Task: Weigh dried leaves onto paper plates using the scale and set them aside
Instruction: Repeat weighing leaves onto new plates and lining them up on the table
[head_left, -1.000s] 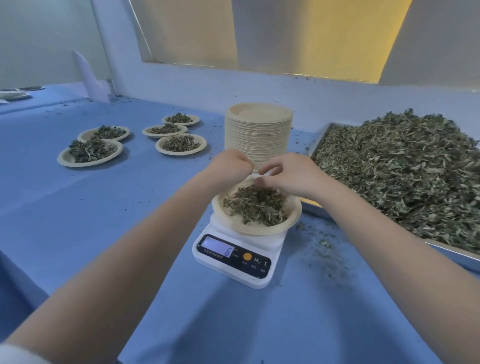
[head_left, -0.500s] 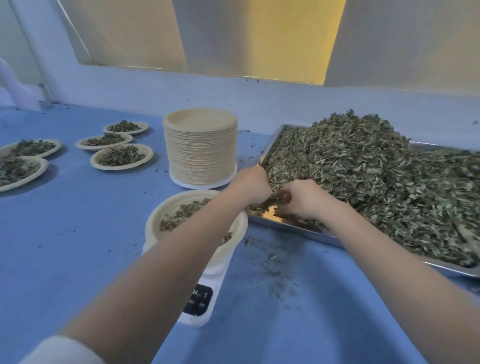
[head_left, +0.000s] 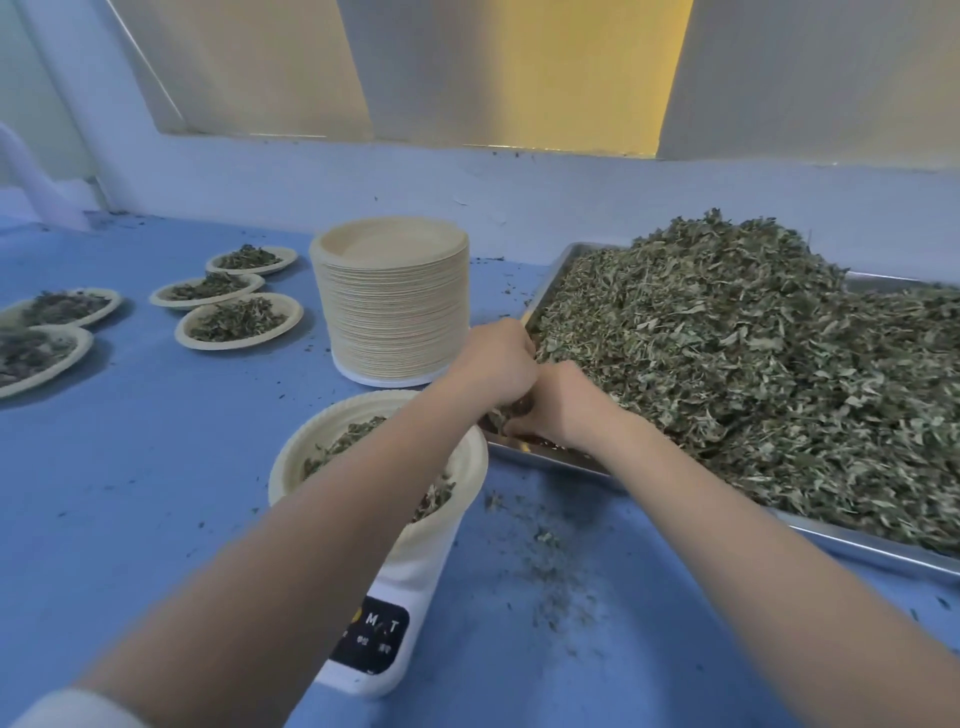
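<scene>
Both hands meet at the near left corner of the metal tray (head_left: 862, 558), in the edge of the heap of dried leaves (head_left: 753, 364). The left hand (head_left: 493, 364) has its fingers curled down into the leaves, and the right hand (head_left: 558, 402) lies against it with fingers bent around a small clump of leaves at the tray's rim; the fingertips themselves are hidden, so how firmly either hand grips cannot be told.

Just beside the fingers on the left, under the left forearm, one paper plate (head_left: 311, 452) holding some leaves sits on the white scale (head_left: 395, 613), whose display is covered by the arm. Beyond the fingers, close to the left hand, stands one tall stack of empty plates (head_left: 395, 306). Well to the left of the fingers, five filled plates (head_left: 239, 322) lie on the blue surface (head_left: 156, 467). Loose leaf crumbs (head_left: 545, 561) are scattered on the surface under the right forearm, near the tray.
</scene>
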